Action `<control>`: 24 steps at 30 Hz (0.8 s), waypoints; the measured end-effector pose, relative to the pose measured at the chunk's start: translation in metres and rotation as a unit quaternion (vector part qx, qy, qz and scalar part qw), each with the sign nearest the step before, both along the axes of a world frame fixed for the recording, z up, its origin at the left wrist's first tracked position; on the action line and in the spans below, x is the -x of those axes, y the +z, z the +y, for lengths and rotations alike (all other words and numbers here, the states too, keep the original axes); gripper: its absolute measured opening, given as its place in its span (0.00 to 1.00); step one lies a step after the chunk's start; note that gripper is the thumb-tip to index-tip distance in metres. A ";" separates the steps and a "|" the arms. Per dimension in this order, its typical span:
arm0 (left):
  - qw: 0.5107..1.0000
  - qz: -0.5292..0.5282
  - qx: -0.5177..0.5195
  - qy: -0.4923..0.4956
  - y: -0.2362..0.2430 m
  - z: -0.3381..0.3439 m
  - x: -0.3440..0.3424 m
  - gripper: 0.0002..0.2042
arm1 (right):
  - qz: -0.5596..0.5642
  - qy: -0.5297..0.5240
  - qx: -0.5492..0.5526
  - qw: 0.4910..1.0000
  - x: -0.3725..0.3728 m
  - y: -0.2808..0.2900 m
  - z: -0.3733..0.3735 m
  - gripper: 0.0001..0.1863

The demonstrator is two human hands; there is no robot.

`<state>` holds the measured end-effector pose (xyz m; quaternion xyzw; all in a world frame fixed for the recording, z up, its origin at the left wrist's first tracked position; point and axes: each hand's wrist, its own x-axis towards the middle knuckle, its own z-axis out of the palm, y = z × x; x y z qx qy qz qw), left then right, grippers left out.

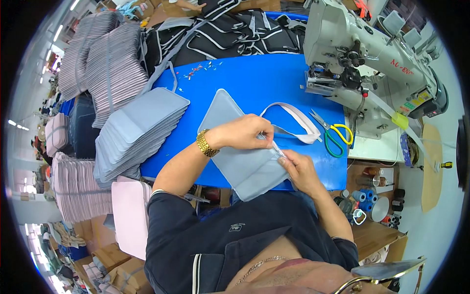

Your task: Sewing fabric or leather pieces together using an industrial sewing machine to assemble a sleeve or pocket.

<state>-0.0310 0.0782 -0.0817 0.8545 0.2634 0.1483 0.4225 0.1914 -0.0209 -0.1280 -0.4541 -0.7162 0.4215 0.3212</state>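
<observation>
Holds one grey-blue panel (235,164) at the near middle of a blue table (274,73), one corner reaching past the near edge. Counts one pale strap (299,117) looped just right of the panel, and one pair of scissors (327,126) with a yellow and a green handle, blades apart, right of the strap. Shows one sewing machine (372,63) at far right, and one fanned stack of grey-blue panels (142,127) at left, too overlapped to number. Farther left, shows two tall tied bundles (115,68) of pinkish-grey pieces, with one similar bundle (81,186) nearer. Piles black pieces with white edging (235,39) along the far side.

Keeps blue spools (367,196) among other reels on a shelf below the table, near right. Includes cardboard boxes (129,274) at near left; cannot tell what is inside.

With the left hand (252,131), pinches the panel's right edge, thumb and forefinger closed together, other fingers curled. With the right hand (301,169), pinches the same edge slightly nearer, thumb pressed on top; cannot tell how the hidden fingers lie beneath. Cannot tell whether strap and panel are joined.
</observation>
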 end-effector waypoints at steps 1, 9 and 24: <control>1.000 0.010 0.006 -0.001 0.001 -0.001 -0.001 0.09 | 0.002 -0.008 -0.009 1.000 0.000 0.001 0.000 0.11; 0.996 -0.023 -0.079 0.015 -0.002 0.000 -0.005 0.05 | 0.004 -0.025 -0.077 0.997 -0.005 0.006 0.002 0.11; 0.997 0.040 -0.054 0.032 -0.003 -0.005 -0.007 0.08 | 0.008 -0.013 0.013 1.000 -0.014 0.007 0.000 0.14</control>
